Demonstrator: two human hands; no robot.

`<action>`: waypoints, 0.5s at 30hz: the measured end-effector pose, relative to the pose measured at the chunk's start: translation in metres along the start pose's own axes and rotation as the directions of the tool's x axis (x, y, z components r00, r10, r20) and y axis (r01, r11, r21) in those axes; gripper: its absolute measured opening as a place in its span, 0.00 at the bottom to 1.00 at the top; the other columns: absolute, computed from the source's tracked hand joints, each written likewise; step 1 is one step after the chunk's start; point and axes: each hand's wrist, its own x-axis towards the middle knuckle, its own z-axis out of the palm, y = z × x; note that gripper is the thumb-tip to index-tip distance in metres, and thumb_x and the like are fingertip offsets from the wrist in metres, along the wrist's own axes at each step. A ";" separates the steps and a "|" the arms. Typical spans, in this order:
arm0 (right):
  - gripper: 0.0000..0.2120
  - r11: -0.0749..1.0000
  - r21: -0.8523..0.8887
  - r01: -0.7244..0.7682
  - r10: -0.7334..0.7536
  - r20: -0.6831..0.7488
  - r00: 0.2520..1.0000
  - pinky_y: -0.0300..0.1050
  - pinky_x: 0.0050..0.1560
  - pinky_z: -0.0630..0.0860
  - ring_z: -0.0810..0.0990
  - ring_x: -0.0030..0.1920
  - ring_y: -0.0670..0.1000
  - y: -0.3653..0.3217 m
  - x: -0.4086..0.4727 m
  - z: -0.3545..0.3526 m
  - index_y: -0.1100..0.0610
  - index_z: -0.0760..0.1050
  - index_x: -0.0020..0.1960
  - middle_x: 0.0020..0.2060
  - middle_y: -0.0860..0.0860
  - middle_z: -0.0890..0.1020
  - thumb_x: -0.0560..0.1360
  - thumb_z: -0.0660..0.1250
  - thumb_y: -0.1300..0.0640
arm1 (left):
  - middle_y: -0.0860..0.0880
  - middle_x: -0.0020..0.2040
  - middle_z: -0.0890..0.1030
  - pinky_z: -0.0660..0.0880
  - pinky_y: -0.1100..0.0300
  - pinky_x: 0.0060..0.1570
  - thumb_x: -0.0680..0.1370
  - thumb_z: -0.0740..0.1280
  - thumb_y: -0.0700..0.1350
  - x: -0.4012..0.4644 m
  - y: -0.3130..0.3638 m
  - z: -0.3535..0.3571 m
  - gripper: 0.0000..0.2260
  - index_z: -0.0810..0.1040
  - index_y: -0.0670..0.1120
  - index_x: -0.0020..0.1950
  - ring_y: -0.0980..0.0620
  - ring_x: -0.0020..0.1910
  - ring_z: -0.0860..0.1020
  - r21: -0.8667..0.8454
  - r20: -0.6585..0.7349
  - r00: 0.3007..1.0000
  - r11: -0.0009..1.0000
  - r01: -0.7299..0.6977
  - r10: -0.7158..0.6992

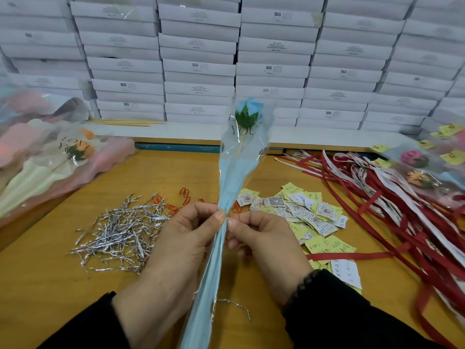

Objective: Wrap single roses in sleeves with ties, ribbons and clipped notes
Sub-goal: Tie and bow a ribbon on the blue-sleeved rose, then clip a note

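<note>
- Both hands, left (186, 230) and right (261, 238), pinch blue sleeve (226, 187) at its gathered neck; rose (250, 108) upright inside.
- I'd watch: loosen pinch, gather opens.
- Loose tie (234, 304) lies just below, unused.

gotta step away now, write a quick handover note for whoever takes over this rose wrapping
Left hand and right hand both pinch the gathered neck of the blue sleeve, held upright.
Blue rose is already inside the sleeve.
Silver twist ties lie left, red clips behind the hands, notes right, ribbons far right.
No ribbon or note on it yet; whether a tie is on is hidden.
</note>
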 end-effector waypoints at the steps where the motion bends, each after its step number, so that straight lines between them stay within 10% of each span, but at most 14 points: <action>1: 0.08 0.997 0.063 -0.051 0.051 0.016 0.999 0.32 0.26 0.69 0.75 0.25 0.42 0.001 0.000 0.001 0.59 0.78 0.36 0.26 0.48 0.79 0.74 0.67 0.64 | 0.45 0.32 0.81 0.78 0.54 0.33 0.65 0.68 0.40 -0.001 0.000 0.000 0.03 0.79 0.42 0.38 0.50 0.27 0.77 -0.025 0.016 1.000 1.000 0.012 -0.012; 8: 0.14 0.997 0.014 -0.081 0.081 0.005 0.997 0.32 0.22 0.66 0.70 0.20 0.42 -0.001 -0.002 0.003 0.58 0.75 0.29 0.21 0.49 0.75 0.73 0.68 0.59 | 0.44 0.32 0.79 0.76 0.58 0.26 0.66 0.67 0.39 -0.003 0.006 0.004 0.05 0.76 0.40 0.39 0.49 0.24 0.75 -0.058 0.034 0.999 0.998 0.006 -0.004; 15: 0.09 0.998 -0.063 0.021 -0.019 0.036 0.999 0.33 0.31 0.73 0.77 0.34 0.49 -0.012 0.001 -0.006 0.61 0.75 0.45 0.37 0.54 0.78 0.69 0.68 0.71 | 0.43 0.31 0.80 0.75 0.66 0.25 0.65 0.68 0.38 -0.003 0.004 0.002 0.04 0.77 0.39 0.38 0.53 0.25 0.77 -0.042 -0.019 0.999 0.999 0.026 -0.027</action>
